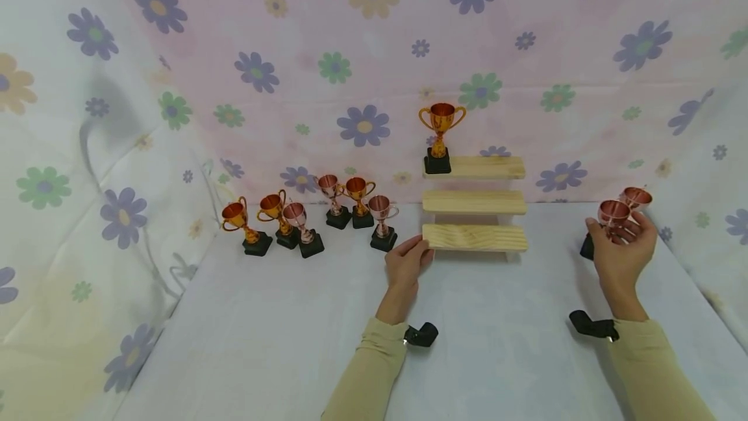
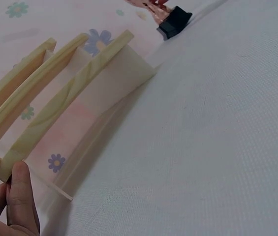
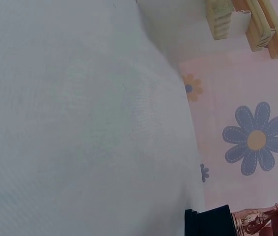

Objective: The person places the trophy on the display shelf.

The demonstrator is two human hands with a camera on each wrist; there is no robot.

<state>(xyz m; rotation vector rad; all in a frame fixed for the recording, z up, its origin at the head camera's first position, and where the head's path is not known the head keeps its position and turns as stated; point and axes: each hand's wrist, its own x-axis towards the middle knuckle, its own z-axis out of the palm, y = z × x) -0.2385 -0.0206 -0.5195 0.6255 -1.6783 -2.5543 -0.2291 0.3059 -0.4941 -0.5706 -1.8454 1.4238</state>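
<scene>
At the right of the head view, my right hand (image 1: 628, 255) grips a rose-gold trophy cup (image 1: 613, 212) with a black base (image 3: 211, 222). A second rose-gold trophy cup (image 1: 638, 197) shows just behind it, its lower part hidden by my hand. My left hand (image 1: 403, 268) pinches the left end of the lowest board (image 1: 474, 238) of a three-step wooden display stand, thumb above and fingers below in the left wrist view. On the left end of the top board (image 1: 487, 167) stands a gold trophy (image 1: 442, 122) with two handles.
Left of the stand, several gold and rose-gold trophies stand on the white cloth (image 1: 280, 330), among them a rose-gold one (image 1: 381, 213) nearest the stand and a gold one (image 1: 239, 218) farthest left. A flowered curtain (image 1: 304, 31) hangs behind and at the sides.
</scene>
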